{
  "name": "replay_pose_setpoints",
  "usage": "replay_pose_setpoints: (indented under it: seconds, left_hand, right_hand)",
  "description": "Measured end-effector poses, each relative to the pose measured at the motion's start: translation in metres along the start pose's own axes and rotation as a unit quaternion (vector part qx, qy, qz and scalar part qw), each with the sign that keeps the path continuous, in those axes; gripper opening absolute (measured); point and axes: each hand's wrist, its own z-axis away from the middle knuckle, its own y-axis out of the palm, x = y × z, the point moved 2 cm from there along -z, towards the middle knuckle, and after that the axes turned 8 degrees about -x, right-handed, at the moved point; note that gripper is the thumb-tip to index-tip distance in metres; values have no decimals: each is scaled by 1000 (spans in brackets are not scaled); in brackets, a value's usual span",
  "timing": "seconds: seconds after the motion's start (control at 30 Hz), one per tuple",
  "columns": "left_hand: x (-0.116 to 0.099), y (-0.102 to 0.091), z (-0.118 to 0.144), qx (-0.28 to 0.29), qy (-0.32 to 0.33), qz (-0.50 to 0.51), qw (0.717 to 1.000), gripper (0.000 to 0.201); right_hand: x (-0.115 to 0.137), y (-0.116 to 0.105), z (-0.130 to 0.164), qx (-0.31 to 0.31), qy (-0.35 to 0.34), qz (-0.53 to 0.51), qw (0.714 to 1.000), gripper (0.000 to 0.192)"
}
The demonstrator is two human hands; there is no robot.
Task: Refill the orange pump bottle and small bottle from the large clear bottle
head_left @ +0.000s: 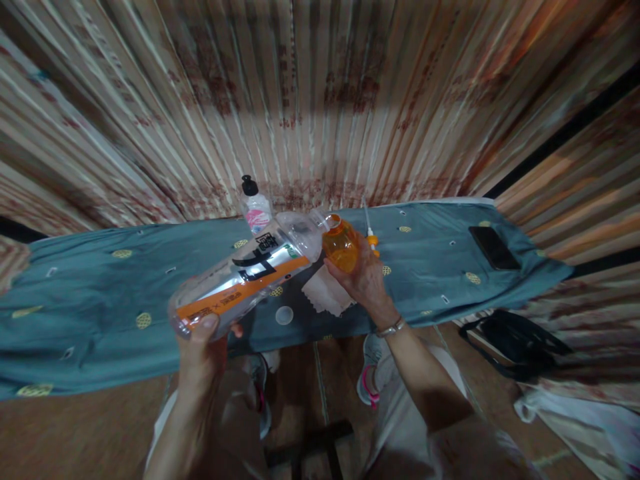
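While the left hand (203,347) grips the base of a big clear bottle (245,277) tipped toward two o'clock, the right hand (363,277) closes around a small orange bottle (341,248), mouths nearly meeting above the teal cloth (100,293). Pouring cleanly likely calls for steady mouths, kept close, and a slow tilt. A pump bottle (255,207) stands at twelve o'clock, a phone (494,248) at three.
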Motion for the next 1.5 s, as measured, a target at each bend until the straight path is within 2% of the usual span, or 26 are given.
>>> replay_pose_setpoints:
  seconds: [0.13, 0.23, 0.5, 0.8, 1.0, 1.2, 1.5]
  left_hand:
    - [-3, 6, 3, -9, 33, -2, 999, 51]
    - [-3, 7, 3, -10, 41, 9, 999, 53]
    - [-1, 6, 2, -18, 37, 8, 999, 54]
    - [-3, 8, 3, -6, 37, -1, 999, 58]
    - [-4, 11, 4, -4, 32, -14, 999, 50]
    - [4, 9, 3, -26, 12, 22, 999, 55]
    - [8, 18, 3, -11, -1, 22, 1000, 45]
  right_hand:
    - [1, 0, 0, -16, -9, 11, 1000, 75]
    - [1, 0, -1, -17, -8, 15, 1000, 74]
    - [2, -1, -1, -26, -19, 14, 999, 72]
    - [-1, 0, 0, 3, 14, 8, 1000, 78]
    - [0, -1, -1, -11, 4, 8, 1000, 75]
    - [-1, 0, 0, -12, 10, 14, 1000, 76]
    - [-4, 0, -1, -23, 5, 25, 999, 77]
